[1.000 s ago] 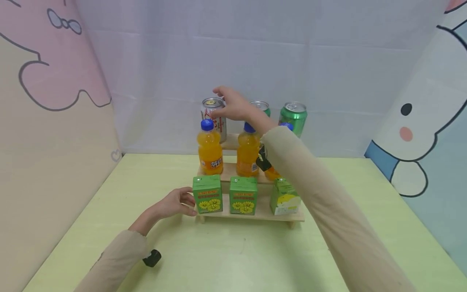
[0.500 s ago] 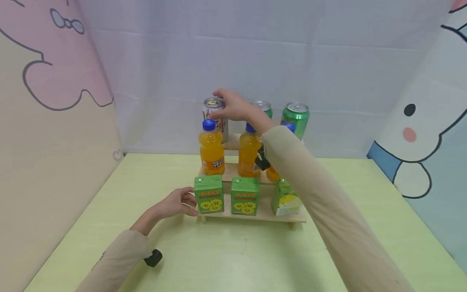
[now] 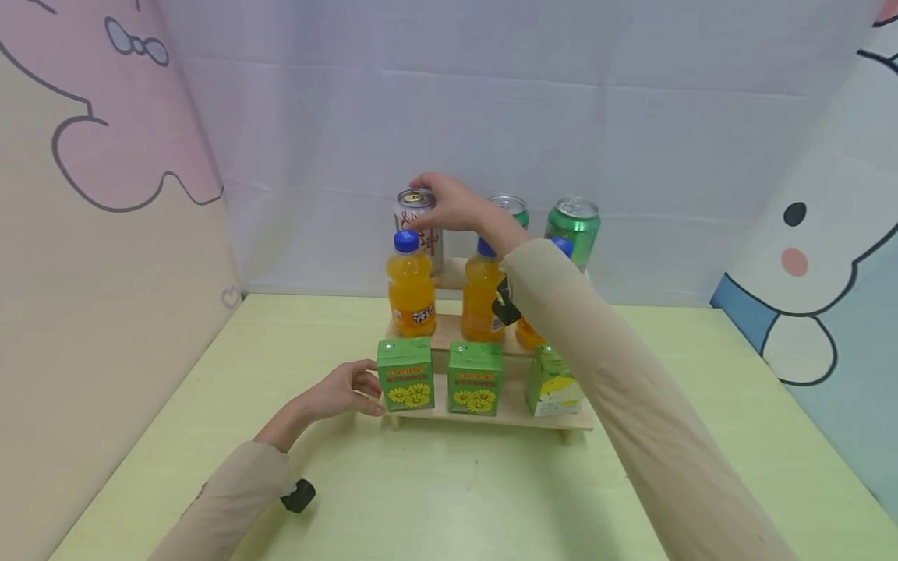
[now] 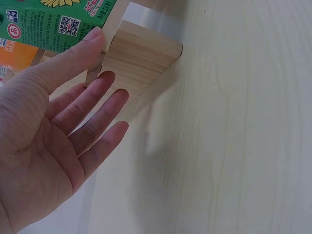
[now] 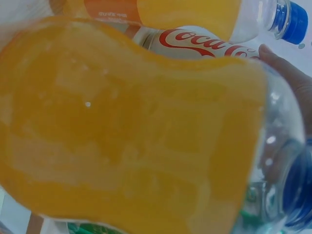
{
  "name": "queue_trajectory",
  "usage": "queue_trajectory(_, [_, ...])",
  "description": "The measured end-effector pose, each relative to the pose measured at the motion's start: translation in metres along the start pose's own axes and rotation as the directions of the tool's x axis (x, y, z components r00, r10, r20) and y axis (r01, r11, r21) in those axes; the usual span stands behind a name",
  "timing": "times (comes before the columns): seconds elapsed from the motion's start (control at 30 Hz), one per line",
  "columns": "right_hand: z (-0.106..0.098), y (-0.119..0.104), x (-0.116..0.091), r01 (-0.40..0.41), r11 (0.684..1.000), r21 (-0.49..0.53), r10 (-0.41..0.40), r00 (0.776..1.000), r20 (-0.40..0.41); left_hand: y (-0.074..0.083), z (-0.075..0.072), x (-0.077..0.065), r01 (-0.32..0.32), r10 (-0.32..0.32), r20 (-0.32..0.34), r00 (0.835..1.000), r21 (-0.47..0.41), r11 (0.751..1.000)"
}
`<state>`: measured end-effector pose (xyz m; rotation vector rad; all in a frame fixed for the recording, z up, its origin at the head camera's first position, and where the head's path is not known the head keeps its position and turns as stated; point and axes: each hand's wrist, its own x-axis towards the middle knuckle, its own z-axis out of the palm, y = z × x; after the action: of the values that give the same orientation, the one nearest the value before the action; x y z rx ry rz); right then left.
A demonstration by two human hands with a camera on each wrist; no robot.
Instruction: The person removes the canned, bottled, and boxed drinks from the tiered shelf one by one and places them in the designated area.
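At the top left of a three-tier wooden shelf [image 3: 519, 409] stands a silver Coca-Cola can [image 3: 414, 218]. My right hand [image 3: 452, 204] is at its top, thumb in front and fingers behind. In the right wrist view, one fingertip meets the upper end of the can [image 5: 195, 43], while an orange drink bottle [image 5: 126, 126] hides most of the hand. My left hand [image 3: 347, 391] is beside the shelf's lower left end and a green drink carton [image 3: 407, 375]. In the left wrist view, its thumb lies at the board's edge and its fingers extend loosely by the wooden leg [image 4: 141, 53].
Green cans [image 3: 575, 226] stand right of the Coca-Cola can. Blue-capped orange drink bottles [image 3: 411, 288] fill the middle tier, close beneath my right forearm. Two more cartons [image 3: 475, 378] [image 3: 554, 386] share the bottom tier. A pale curtain [image 3: 491, 101] hangs behind the table [image 3: 449, 499].
My right hand has shifted slightly left and down, closer around the Coca-Cola can. The whole scene drifts a little rightward in view. My left hand stays by the shelf's end.
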<state>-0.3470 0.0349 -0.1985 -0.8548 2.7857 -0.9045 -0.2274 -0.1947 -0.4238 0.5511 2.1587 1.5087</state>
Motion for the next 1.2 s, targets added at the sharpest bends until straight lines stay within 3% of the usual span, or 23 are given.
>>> queue_trajectory(0.7, [-0.005,0.010,-0.004,0.092,0.995,-0.046,-0.095,0.993,-0.073,0.001,0.005,0.003,0.005,-0.005,-0.011,1.000,0.004,1.000])
queue_trajectory(0.97, [-0.015,0.002,-0.014,0.183,0.981,-0.065,-0.191,0.974,-0.126,0.001,0.006,0.002,-0.004,0.004,-0.005,1.000,-0.014,1.000])
queue_trajectory(1.2, [-0.029,-0.003,-0.025,0.204,0.975,-0.086,-0.215,0.964,-0.159,0.001,0.003,0.002,-0.026,0.026,0.001,1.000,0.009,1.000])
